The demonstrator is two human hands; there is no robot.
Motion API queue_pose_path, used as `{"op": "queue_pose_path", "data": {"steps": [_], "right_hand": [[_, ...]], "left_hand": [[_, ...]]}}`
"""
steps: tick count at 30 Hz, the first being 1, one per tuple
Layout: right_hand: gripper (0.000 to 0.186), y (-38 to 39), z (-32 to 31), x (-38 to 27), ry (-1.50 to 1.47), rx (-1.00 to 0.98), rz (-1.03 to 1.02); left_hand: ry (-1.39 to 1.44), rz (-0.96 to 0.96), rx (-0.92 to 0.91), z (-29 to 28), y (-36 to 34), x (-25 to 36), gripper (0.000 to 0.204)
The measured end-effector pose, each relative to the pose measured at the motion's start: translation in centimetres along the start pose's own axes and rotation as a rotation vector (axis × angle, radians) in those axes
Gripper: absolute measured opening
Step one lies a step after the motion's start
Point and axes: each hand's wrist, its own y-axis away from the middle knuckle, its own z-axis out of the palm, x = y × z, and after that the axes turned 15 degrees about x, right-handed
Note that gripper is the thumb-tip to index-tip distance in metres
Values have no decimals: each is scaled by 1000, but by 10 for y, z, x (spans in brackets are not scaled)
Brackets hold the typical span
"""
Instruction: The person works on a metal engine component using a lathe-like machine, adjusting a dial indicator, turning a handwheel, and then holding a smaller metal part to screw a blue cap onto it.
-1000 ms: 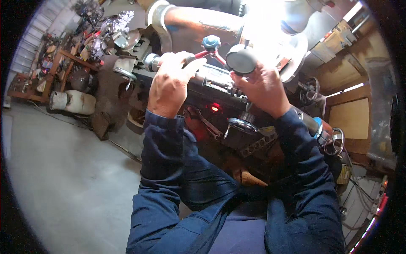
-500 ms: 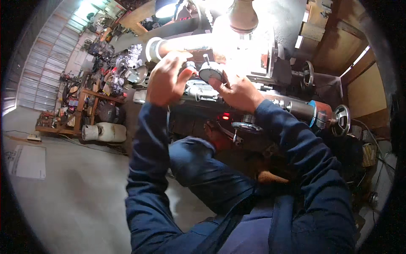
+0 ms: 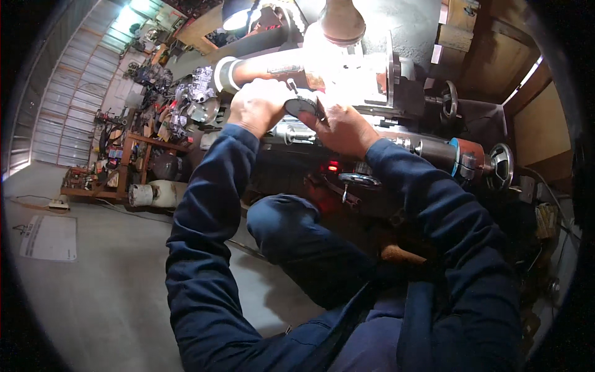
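A small round grey dial-like disc [image 3: 300, 104], with a short metal stud beside its upper edge, is between my hands over the lathe bed. My right hand [image 3: 344, 127] closes on it from the right, with thumb and fingers at the rim. My left hand [image 3: 255, 106] is closed right at the disc's left side, its fingers bent over and away. What is in those left fingers is hidden. Behind both hands lies a large tan cylinder [image 3: 273, 67] with a pale rim. Strong light washes out the metal parts just beyond my right hand.
Handwheels [image 3: 501, 166] and another wheel [image 3: 450, 106] stand at the right of the machine. A smaller handwheel [image 3: 359, 180] sits below my right wrist, near a red light [image 3: 333, 166]. A lamp [image 3: 237, 17] hangs at the top. Left, a gas cylinder [image 3: 158, 193] lies by a cluttered rack [image 3: 127, 149].
My left hand has moved right and closed against the disc, covering a small knob-like part seen before. The disc and my right hand have shifted slightly left in view.
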Motion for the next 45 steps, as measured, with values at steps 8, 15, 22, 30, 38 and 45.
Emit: {"op": "queue_pose_path", "data": {"steps": [8,15,22,30,38,45], "right_hand": [[37,9,3,0,644,-213,-486],[40,4,2,0,323,11,-176],[50,-15,-14,-18,-79,-215,356],[49,-20,-1,-18,-95,-222,303],[49,-21,19,-4,-58,-128,306],[45,-20,16,-1,-62,-199,491]], "left_hand": [[-68,207,57,6,8,-21,14],[297,-76,69,-9,-3,-15,18],[80,-185,2,-1,4,-8,21],[-103,81,13,21,11,-22,26],[402,-293,-11,33,23,-47,32],[62,101,275,20,27,-43,19]]}}
